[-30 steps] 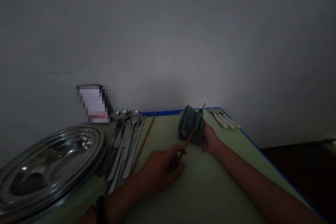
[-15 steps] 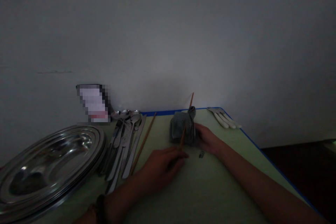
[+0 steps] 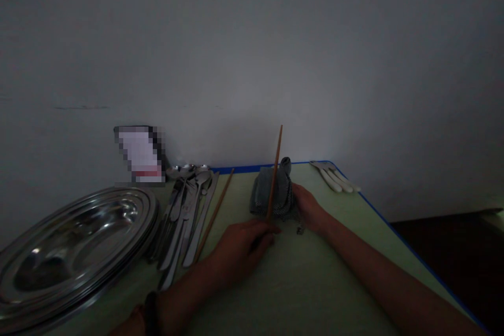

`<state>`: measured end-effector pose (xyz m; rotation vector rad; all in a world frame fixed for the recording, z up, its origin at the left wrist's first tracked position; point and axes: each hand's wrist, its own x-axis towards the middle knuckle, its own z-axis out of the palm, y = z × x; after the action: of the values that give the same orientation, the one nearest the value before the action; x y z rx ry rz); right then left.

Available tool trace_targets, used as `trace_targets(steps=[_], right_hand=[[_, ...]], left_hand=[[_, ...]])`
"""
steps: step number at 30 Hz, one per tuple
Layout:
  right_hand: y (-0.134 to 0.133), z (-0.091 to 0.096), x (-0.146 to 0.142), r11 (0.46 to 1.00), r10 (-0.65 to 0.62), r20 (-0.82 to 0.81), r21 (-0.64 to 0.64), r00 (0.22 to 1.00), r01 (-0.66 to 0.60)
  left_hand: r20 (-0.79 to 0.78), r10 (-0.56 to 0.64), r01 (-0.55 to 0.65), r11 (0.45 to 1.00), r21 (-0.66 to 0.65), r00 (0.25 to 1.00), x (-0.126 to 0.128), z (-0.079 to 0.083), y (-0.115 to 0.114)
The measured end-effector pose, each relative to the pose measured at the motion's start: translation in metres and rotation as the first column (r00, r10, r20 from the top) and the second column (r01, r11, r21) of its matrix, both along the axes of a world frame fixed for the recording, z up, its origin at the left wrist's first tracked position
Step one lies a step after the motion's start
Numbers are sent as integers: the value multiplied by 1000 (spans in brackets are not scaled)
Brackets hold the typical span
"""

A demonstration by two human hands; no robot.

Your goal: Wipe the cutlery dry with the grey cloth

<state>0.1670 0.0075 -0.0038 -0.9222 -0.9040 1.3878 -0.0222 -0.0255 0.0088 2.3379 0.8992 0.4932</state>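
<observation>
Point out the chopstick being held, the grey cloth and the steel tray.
held chopstick (image 3: 275, 168), head view, middle of the shaft.
grey cloth (image 3: 260, 194), head view, its left fold.
steel tray (image 3: 74, 241), head view, bare basin.

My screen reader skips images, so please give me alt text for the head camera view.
A left hand holds a wooden chopstick nearly upright against a grey cloth gripped by the right hand, on a green table. Left of them lie metal cutlery, a second chopstick and steel trays; white-handled utensils sit far right.
</observation>
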Motion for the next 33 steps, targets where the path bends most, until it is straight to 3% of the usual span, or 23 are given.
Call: trace_targets(steps=[5, 11, 15, 20, 25, 29, 33], right_hand=[[3, -2, -5, 985, 159, -172, -32, 972, -167], [0, -2, -5, 963, 269, -124, 29, 955, -267], [4, -3, -12, 993, 114, -193, -16, 975, -119], [17, -7, -1, 978, -184, -292, -152, 939, 144], [19, -8, 13, 988, -150, -451, -27, 880, 154], [15, -4, 11, 990, -138, -467, -38, 874, 136], [15, -2, 9, 983, -183, -422, -64, 888, 172]], left_hand=[[-41, 4, -4, 1000, -10, 999, -1, 3, -1], [-114, -18, 19, 1000, 1, 993, -2, 6, 0], [-158, -49, 63, 995, 80, 986, -1, 7, 0], [-403, -198, 300, 931, 207, 893, 4, 15, -16], [-383, -322, 405, 900, 158, 866, 4, 21, -25], [-314, -411, 464, 878, 114, 856, -1, 23, -21], [-341, -395, 469, 868, 166, 853, -1, 24, -20]])
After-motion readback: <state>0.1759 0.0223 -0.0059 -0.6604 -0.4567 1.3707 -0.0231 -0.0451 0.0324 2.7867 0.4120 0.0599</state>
